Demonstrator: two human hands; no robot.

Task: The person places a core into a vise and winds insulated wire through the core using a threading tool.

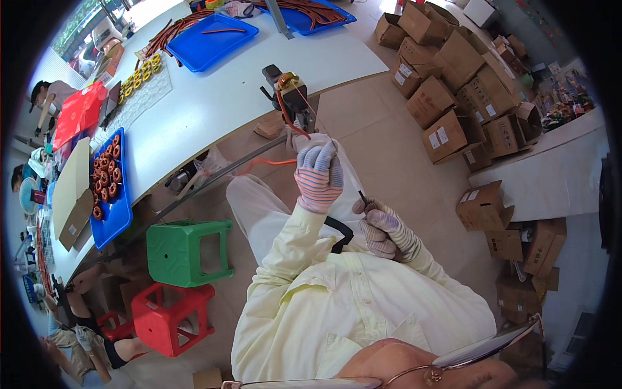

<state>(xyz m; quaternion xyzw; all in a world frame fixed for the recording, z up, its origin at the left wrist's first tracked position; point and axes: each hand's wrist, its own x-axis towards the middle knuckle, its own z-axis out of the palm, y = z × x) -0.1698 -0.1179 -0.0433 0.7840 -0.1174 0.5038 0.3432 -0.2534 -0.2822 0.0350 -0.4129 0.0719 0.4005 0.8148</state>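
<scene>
My left hand [317, 175], in a striped knit glove, is raised in front of my chest, its fingers closed. An orange cord [282, 107] runs down to it from a small black-and-yellow device [295, 97] at the table's edge. More orange cord [269, 161] sticks out to the left of the glove. A thin strand also stretches from the device to my fingertips. Lower and to the right, my right hand [387, 232], gloved too, is closed around a thin black rod-like piece [362, 196]; its lower part is hidden in the fingers.
Blue trays [210, 55] and brown-red cords lie on the white table [227, 104]. Another blue tray [116, 223] holds several coiled rings. Green [172, 253] and red [155, 318] stools stand at left. Cardboard boxes [447, 136] crowd the right. Other people are at far left.
</scene>
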